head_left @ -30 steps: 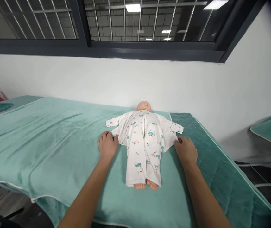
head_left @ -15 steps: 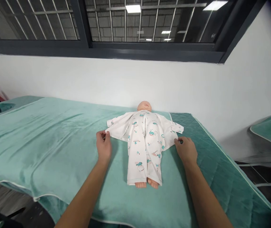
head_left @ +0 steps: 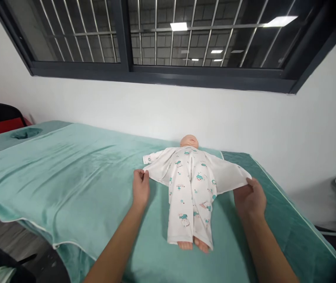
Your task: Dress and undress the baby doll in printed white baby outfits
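Observation:
A baby doll (head_left: 189, 140) lies on its back on a green sheet (head_left: 97, 173), head toward the wall and feet toward me. It wears a white printed top and white printed trousers (head_left: 180, 204). The front of the baby top (head_left: 228, 177) lies open to both sides. My left hand (head_left: 141, 186) pinches the corner of its left-side flap. My right hand (head_left: 251, 196) grips the corner of the right-side flap, pulled outward and lifted a little, covering the sleeve on that side. The other sleeve (head_left: 150, 158) shows beyond my left hand.
The doll lies on a padded bed (head_left: 291, 220) against a white wall (head_left: 126, 104). Above is a dark window frame (head_left: 215, 80) with bars behind the glass. A bed hole (head_left: 26, 133) and a red and black object (head_left: 1, 127) are at the far left.
My right hand has drawn its flap of the top outward to the right, stretching it over the sleeve. My left hand keeps its pinch. The head view has shifted left.

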`<state>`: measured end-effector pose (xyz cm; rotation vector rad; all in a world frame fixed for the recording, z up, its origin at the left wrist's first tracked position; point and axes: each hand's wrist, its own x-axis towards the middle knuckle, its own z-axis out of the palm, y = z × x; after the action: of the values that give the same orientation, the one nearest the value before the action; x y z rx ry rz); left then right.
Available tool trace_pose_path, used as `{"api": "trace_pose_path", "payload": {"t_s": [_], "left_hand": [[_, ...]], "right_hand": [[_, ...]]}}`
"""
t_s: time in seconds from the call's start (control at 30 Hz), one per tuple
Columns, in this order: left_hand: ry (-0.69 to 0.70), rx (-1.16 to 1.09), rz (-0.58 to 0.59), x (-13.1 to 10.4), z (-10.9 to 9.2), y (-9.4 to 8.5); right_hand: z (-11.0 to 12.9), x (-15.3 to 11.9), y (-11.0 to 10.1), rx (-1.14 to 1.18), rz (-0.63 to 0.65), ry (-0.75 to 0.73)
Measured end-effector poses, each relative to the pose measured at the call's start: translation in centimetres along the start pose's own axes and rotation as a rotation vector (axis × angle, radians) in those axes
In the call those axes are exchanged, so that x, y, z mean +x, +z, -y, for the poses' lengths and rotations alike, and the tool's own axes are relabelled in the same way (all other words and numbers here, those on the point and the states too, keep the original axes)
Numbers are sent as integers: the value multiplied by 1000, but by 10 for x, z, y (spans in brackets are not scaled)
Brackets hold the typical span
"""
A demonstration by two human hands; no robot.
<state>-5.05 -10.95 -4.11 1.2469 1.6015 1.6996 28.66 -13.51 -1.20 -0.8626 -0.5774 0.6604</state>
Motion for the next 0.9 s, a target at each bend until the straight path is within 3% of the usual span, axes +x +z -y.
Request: {"api": "trace_pose_path", "payload": {"t_s": [0.1, 0.2, 0.27, 0.3, 0.47, 0.6, 0.63, 0.73, 0.8, 0.83, 0.9], "left_hand": [[-16, -38, 6, -2, -2, -1], [-33, -74, 23, -3, -3, -2], [-45, -89, 33, -4, -3, -4], [-49, -99, 39, -4, -3, -4], [17, -147, 134, -2, -11, 2], [228, -198, 298, -8, -48, 25], [277, -175, 396, -10, -59, 31], [404, 49, 849, -14, -88, 43], [409, 53, 1017, -8, -99, 44], [367, -7, 1052, -2, -100, 45], [241, -164, 1024, 16, -99, 51]], "right_hand": [[17, -17, 33, -62, 317, -44], [32, -35, 58, -598, 859, -182], [36, -43, 64, -882, 1069, -316], [36, -45, 64, -964, 1103, -379], [21, -48, 55, -1105, 1113, -636], [11, -52, 54, -1159, 1079, -780], [12, -52, 54, -1163, 1074, -804], [21, -44, 50, -1121, 1140, -903], [29, -32, 48, -1039, 1149, -940], [32, -24, 50, -997, 1088, -931], [30, -6, 59, -953, 826, -851]]}}
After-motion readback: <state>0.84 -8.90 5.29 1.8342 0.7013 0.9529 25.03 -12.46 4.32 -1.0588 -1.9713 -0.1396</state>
